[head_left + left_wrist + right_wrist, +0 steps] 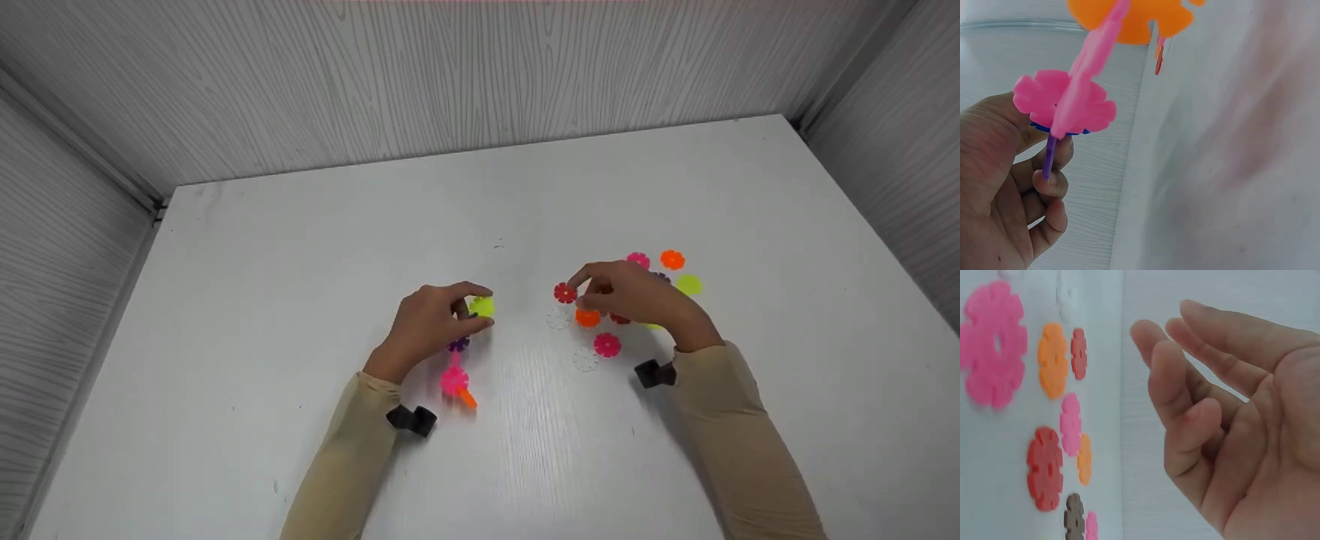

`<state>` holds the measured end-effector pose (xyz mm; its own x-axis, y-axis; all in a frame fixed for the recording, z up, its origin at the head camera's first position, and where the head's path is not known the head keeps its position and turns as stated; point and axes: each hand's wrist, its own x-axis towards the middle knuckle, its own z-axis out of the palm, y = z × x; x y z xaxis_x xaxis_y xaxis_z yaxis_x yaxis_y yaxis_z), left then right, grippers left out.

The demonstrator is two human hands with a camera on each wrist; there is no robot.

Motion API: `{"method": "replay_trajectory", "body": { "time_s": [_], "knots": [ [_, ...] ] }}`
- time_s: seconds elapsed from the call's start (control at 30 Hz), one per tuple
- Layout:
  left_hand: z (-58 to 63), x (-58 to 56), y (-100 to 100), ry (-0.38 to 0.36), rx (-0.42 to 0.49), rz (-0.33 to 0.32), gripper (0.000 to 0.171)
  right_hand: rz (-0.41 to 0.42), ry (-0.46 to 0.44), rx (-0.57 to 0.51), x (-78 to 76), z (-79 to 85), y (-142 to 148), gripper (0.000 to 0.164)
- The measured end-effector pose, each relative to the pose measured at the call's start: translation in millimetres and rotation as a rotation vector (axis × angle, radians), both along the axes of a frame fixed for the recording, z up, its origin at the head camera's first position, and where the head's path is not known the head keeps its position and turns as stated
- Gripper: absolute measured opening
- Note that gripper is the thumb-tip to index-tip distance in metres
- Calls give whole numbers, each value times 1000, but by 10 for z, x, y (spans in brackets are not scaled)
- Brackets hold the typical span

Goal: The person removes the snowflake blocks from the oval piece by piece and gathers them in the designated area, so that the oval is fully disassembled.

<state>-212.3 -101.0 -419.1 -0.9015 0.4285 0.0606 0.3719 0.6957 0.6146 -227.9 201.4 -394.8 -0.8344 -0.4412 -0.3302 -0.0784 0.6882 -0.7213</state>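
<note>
My left hand (427, 324) grips a chain of slotted plastic flower discs above the table. A yellow disc (483, 306) shows between its thumb and index finger. Below hang a purple disc (459, 344), a pink disc (454, 379) and an orange disc (468, 399). In the left wrist view, the fingers curl around the purple disc (1049, 157), with a pink disc (1030, 100) joined to it. My right hand (637, 294) hovers over loose discs, fingers loosely bent and holding nothing. Nearest its fingertips lie a red disc (565, 292) and an orange disc (587, 318).
Around the right hand lie more loose discs on the white table (300, 300): a pink disc (607, 345), a clear disc (586, 360), an orange disc (673, 259) and a yellow disc (688, 284). Grey wood-grain panels (465, 75) stand around the table's back and sides.
</note>
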Motion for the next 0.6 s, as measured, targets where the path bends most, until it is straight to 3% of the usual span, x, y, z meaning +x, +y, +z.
{"method": "replay_trajectory", "body": {
  "time_s": [0.3,0.6],
  "knots": [
    [4,20,55,-21,-4,-5,34,26,96,-17,85,-87,-329,32],
    [17,53,105,12,9,-40,39,64,147,-23,142,-144,-525,31]
  ]
}}
